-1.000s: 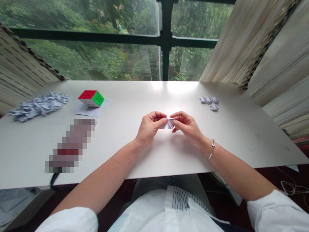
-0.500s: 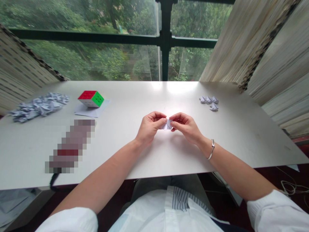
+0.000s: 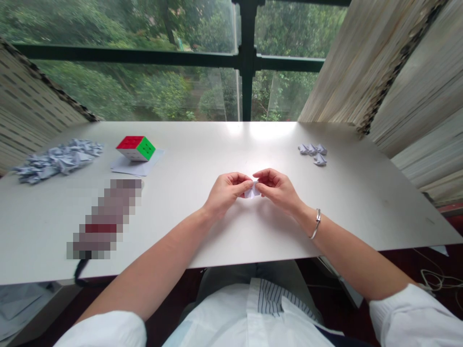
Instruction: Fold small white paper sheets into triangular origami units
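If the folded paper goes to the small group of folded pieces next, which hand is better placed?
Right, probably. Both hands pinch the folded paper, but the right hand is on the same side as the small group and nearer to it. The left hand would have to cross over.

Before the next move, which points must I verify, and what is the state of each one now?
1. Left hand and right hand both pinch the folded paper piece: ok.
2. Piece lifted off the table: cannot tell.
3. Creases sharp: cannot tell, fingers cover them.
4. Small group of folded pieces apart from the right hand: ok.
5. Rubik's cube and large paper pile far from the left hand: ok.
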The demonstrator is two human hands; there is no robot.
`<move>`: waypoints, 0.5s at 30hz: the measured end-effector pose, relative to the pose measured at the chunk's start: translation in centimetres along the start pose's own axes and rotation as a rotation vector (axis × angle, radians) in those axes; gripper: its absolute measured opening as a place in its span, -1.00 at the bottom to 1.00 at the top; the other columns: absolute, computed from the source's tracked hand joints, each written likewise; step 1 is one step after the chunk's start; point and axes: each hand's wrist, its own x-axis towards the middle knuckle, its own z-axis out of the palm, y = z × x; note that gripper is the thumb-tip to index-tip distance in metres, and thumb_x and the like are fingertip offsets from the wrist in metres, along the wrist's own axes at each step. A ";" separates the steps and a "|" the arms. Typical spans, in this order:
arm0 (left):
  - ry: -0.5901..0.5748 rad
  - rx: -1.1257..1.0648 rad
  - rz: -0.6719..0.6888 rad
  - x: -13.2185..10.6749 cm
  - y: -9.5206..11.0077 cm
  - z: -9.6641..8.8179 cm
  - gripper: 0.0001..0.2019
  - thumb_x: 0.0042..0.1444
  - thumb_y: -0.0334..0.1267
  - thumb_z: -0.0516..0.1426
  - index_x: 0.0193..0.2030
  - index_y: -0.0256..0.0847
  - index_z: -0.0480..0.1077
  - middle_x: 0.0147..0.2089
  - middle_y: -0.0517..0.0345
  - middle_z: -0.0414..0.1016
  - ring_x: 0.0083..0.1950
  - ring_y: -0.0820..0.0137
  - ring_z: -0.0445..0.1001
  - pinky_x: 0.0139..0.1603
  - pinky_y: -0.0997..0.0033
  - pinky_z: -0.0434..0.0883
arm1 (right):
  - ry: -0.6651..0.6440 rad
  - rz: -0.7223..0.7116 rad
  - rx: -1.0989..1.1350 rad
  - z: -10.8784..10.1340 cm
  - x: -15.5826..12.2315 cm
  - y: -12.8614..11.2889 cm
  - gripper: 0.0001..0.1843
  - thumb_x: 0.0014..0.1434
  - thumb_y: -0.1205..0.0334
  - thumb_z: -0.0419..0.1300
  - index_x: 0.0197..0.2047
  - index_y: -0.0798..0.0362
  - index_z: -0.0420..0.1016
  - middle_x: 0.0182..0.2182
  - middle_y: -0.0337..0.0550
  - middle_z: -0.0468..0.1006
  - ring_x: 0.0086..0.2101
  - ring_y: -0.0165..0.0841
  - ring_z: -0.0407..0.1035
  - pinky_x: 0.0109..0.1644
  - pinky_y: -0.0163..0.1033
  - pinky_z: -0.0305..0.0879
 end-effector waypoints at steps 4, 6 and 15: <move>0.034 -0.005 0.031 -0.1 -0.2 0.4 -0.77 -0.06 -0.17 0.36 -0.37 -0.30 0.51 -0.39 0.13 0.51 -0.38 0.47 0.43 -0.32 0.45 0.38 | 0.008 0.057 -0.005 0.1 0.0 -0.4 -0.71 0.03 0.07 0.36 -0.27 0.11 0.52 -0.43 -0.19 0.54 -0.45 -0.44 0.39 -0.45 -0.32 0.35; 0.049 -0.009 0.050 -0.2 -0.2 0.7 -0.77 -0.05 -0.17 0.35 -0.38 -0.30 0.50 -0.41 0.14 0.50 -0.39 0.49 0.42 -0.33 0.47 0.37 | -0.004 0.064 -0.006 0.1 -0.1 -0.7 -0.69 0.03 0.02 0.36 -0.33 0.11 0.52 -0.45 -0.18 0.53 -0.46 -0.44 0.38 -0.47 -0.32 0.35; 0.010 0.005 -0.013 -0.4 0.2 0.2 -0.79 -0.09 -0.19 0.35 -0.37 -0.27 0.53 -0.37 0.12 0.54 -0.36 0.44 0.47 -0.30 0.42 0.43 | -0.013 0.009 -0.135 -0.4 -0.2 -0.6 -0.74 0.13 0.06 0.28 -0.38 0.09 0.44 -0.51 -0.25 0.46 -0.50 -0.47 0.31 -0.45 -0.32 0.27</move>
